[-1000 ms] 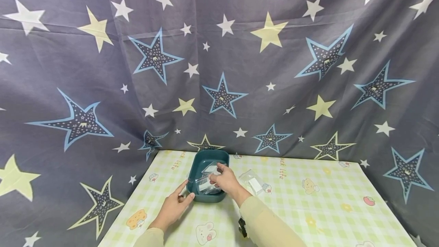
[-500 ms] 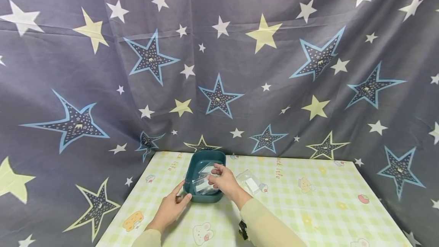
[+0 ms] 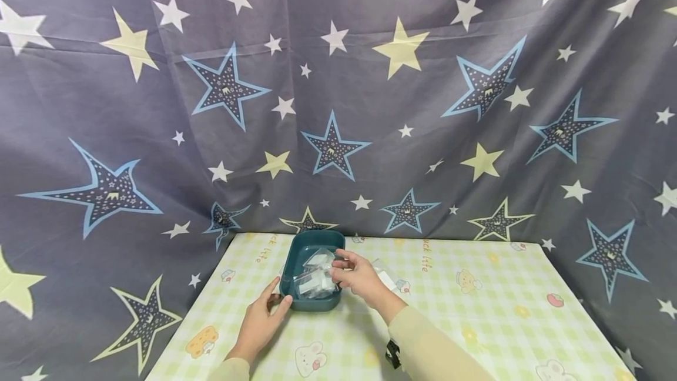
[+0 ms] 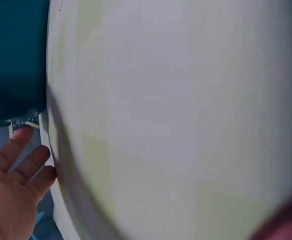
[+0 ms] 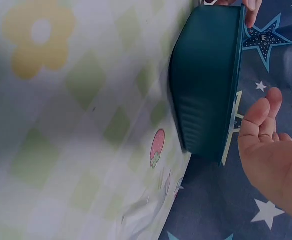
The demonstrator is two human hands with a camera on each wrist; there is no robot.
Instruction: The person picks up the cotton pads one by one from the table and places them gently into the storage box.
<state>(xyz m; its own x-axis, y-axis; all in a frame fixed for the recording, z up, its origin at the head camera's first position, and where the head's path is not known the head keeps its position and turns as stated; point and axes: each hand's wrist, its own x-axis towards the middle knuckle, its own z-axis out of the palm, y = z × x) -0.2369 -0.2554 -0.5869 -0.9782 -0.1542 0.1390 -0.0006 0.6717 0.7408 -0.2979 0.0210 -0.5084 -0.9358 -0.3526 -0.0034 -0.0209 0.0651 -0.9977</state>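
Observation:
A dark teal plastic bin [image 3: 314, 306] stands near the table's back edge. Inside lie small clear plastic bags [image 3: 313, 284] with white contents. My left hand [image 3: 259, 321] is at the bin's front left corner, thumb and forefinger right at the rim; its other fingers [image 4: 30, 165] spread loosely below the bin in the left wrist view. Over the bin's right rim is my right hand [image 3: 362, 280], fingertips close beside the bags. In the right wrist view its fingers [image 5: 258, 112] are loosely bent beyond the bin's rim, with nothing plainly held.
Another clear bag [image 3: 386, 279] with a white piece lies on the table right of the bin, partly behind my right hand. A green and white checked cloth [image 3: 449, 322] with cartoon prints covers the table. Behind hangs a grey star-patterned curtain [image 3: 370, 93].
My right hand has drawn back to the right, from over the bags toward the bin's right rim. The bags in the bin have shifted slightly. My left hand stays at the corner.

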